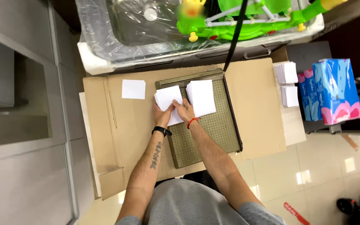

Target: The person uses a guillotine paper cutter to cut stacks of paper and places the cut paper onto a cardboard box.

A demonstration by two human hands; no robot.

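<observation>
Left hand: fingers closing on the small white paper stack.
Right hand: gripping the same stack, resting on the paper cutter.
Beside it: second white stack lying on the cutter.

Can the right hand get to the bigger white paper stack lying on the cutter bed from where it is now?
Probably yes. The right hand sits right beside the paper stack on the paper cutter, nothing lies between them, and the cutter's blade arm is raised clear. It does share the smaller stack with the left hand.
</observation>
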